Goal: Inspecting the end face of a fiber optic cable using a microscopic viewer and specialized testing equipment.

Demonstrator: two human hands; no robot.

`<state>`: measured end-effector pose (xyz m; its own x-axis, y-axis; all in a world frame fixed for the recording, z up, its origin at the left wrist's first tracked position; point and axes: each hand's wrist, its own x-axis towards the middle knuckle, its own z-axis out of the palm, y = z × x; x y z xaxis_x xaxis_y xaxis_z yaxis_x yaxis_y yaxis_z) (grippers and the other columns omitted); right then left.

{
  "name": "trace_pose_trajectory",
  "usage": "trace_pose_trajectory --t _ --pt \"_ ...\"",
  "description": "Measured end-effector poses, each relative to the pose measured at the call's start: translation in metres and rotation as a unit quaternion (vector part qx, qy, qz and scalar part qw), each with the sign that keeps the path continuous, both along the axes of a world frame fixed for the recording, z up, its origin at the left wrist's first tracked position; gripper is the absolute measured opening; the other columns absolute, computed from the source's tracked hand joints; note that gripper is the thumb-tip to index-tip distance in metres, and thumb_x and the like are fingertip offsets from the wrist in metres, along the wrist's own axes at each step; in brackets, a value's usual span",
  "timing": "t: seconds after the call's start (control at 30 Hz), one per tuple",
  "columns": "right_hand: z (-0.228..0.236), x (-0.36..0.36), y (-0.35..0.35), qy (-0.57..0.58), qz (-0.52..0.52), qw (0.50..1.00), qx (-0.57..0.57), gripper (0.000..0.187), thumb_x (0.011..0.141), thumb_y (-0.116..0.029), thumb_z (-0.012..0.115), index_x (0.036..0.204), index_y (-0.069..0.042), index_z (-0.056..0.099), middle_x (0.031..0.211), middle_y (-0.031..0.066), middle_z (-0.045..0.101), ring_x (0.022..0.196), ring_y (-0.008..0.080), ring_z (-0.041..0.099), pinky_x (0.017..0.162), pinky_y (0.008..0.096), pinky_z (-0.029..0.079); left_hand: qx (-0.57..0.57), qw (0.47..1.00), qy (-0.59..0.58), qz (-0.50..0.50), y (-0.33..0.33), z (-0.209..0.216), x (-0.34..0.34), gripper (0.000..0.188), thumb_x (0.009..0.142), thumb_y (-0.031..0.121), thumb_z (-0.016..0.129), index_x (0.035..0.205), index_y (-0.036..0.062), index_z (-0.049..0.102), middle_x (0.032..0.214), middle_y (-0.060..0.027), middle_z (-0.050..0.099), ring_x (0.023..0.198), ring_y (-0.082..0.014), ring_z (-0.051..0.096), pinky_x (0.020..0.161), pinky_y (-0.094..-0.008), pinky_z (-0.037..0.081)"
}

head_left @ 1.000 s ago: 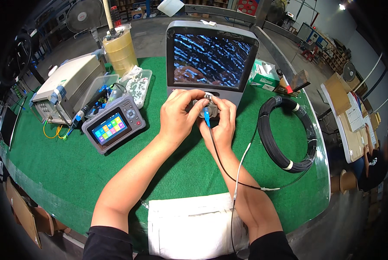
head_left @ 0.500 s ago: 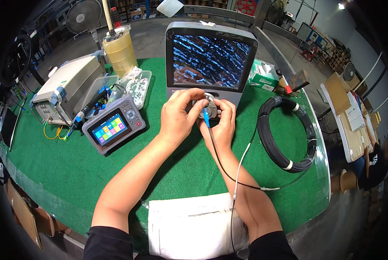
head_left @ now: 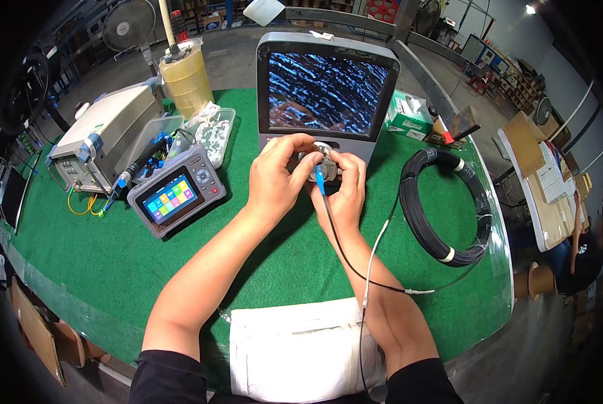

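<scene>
At the foot of the grey monitor (head_left: 264, 101), my left hand (head_left: 274, 176) is closed with thumb and forefinger on a round metal fitting (head_left: 327, 153). My right hand (head_left: 345, 196) grips the same fitting from its right side, some fingers hidden behind it. A blue fiber connector (head_left: 320, 179) is plugged into the near side of the fitting. From the connector a black cable (head_left: 342, 250) runs down across my right forearm. The monitor's screen (head_left: 328, 91) shows bright bluish streaks on black.
A coil of black cable (head_left: 411, 205) lies on the right of the green mat (head_left: 106, 266). To the left are a handheld tester (head_left: 177, 195), a boxy instrument (head_left: 103, 128) and a clear tub (head_left: 224, 138). A white padded sheet (head_left: 295, 353) lies nearest me; a green box (head_left: 409, 118) stands behind.
The hands keep almost the same place, with only slight finger movement at the fitting. The streaks on the screen have shifted a little. At far right, a person has shifted slightly.
</scene>
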<state>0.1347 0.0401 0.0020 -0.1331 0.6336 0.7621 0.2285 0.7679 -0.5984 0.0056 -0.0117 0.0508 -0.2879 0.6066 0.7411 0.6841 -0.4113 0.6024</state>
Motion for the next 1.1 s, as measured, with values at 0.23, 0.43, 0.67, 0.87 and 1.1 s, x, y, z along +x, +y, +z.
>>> trace_pose_trajectory --t 0.23,0.43,0.67,0.87,1.1 --pt "0.002 -0.003 0.001 0.007 -0.025 1.0 0.014 0.058 0.07 0.0 0.085 0.121 -0.005 0.057 0.12 0.0161 0.058 0.106 0.0322 0.065 0.089 0.04 0.056 -0.009 1.0 -0.014 -0.01 0.001 -0.001 0.001 0.021 0.09 0.006 0.079 0.11 0.0016 0.072 0.099 -0.0093 0.075 0.084 -0.0139 0.07 0.072 -0.0286 0.056" --pt "-0.001 -0.005 0.002 0.016 -0.02 1.0 0.006 0.057 0.07 0.0 0.086 0.119 -0.004 0.057 0.119 0.0151 0.058 0.103 0.0296 0.066 0.086 0.038 0.057 -0.01 1.0 -0.015 -0.016 0.002 -0.002 0.0 0.02 0.092 0.007 0.077 0.111 0.0021 0.072 0.101 -0.0102 0.075 0.086 -0.0147 0.071 0.072 -0.0283 0.057" --pt "0.003 0.002 -0.003 0.006 0.018 1.0 -0.018 0.078 0.067 -0.006 0.085 0.138 -0.006 0.052 0.128 0.0187 0.054 0.116 0.0368 0.059 0.094 0.0431 0.053 -0.122 0.987 -0.106 0.011 -0.003 0.004 -0.006 0.027 0.101 0.026 0.069 0.099 -0.0007 0.07 0.078 -0.0068 0.067 0.065 -0.0135 0.064 0.059 -0.0287 0.053" --pt "0.005 0.005 -0.003 -0.022 0.017 0.998 0.052 0.084 0.069 -0.003 0.081 0.145 -0.005 0.047 0.136 0.0185 0.052 0.115 0.0325 0.059 0.099 0.0408 0.052 -0.453 0.811 -0.339 -0.145 0.001 -0.005 -0.021 0.075 0.105 0.065 0.038 0.104 -0.0017 0.072 0.089 -0.0162 0.076 0.078 -0.025 0.076 0.073 -0.0337 0.062" --pt "0.004 0.006 -0.002 -0.033 0.039 0.995 0.086 0.071 0.078 0.0 0.079 0.143 -0.005 0.051 0.137 0.0185 0.057 0.123 0.0353 0.06 0.097 0.0405 0.055 -0.277 0.533 -0.582 -0.548 0.01 -0.041 -0.011 0.07 0.105 0.064 0.039 0.13 0.0035 0.063 0.127 -0.0158 0.069 0.116 -0.0275 0.066 0.107 -0.0452 0.048"
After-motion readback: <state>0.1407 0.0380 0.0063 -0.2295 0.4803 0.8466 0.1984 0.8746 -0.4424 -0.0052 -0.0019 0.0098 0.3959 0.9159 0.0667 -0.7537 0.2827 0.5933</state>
